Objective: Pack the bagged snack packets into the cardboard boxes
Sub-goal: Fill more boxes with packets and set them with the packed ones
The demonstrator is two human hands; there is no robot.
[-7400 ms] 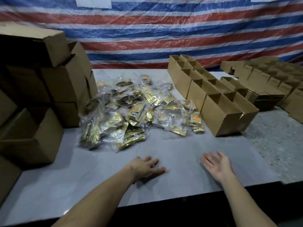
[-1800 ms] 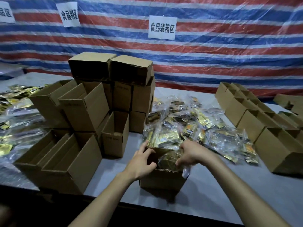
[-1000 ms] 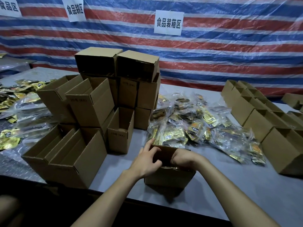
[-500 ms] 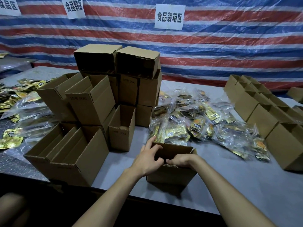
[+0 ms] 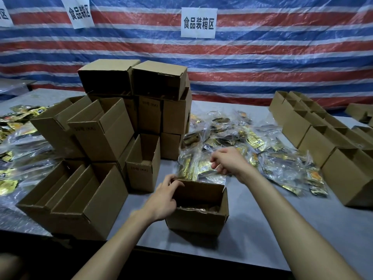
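Dim; soft blur; edges warped

Left hand (image 5: 163,200) on cardboard box (image 5: 198,222)

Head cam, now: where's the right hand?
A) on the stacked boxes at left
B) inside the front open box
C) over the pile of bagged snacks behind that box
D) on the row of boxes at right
C: the right hand hangs over the pile of bagged snacks beyond the front box, whose left rim the left hand grips.
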